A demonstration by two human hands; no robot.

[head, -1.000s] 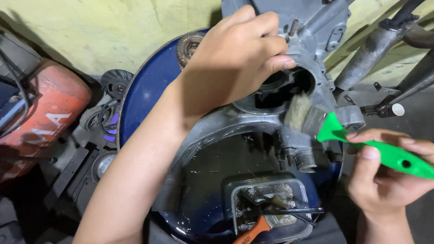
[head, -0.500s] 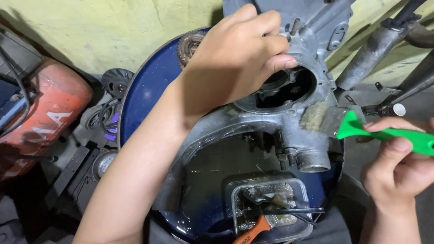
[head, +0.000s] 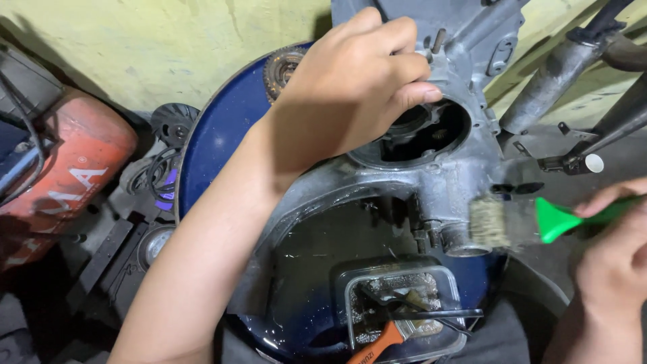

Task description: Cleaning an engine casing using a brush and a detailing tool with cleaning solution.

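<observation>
The left hand [head: 350, 87] grips the rim of the casing [head: 438, 168], centre-right, over the blue basin [head: 216, 148]. The right hand [head: 610, 269], lower right, closes on a green brush [head: 532, 221], bristles on the casing's side. The casing looks heavy, rigid cast metal, probably oily and slick; its bore rim offers a hold. Its top is cropped; the dark liquid hides the basin floor.

Just one view here, a head cam looking steeply down, really close.
It faces the grey engine casing [head: 431, 168] over the blue tub [head: 222, 141], yellowish wall [head: 168, 47] along the top edge.
</observation>
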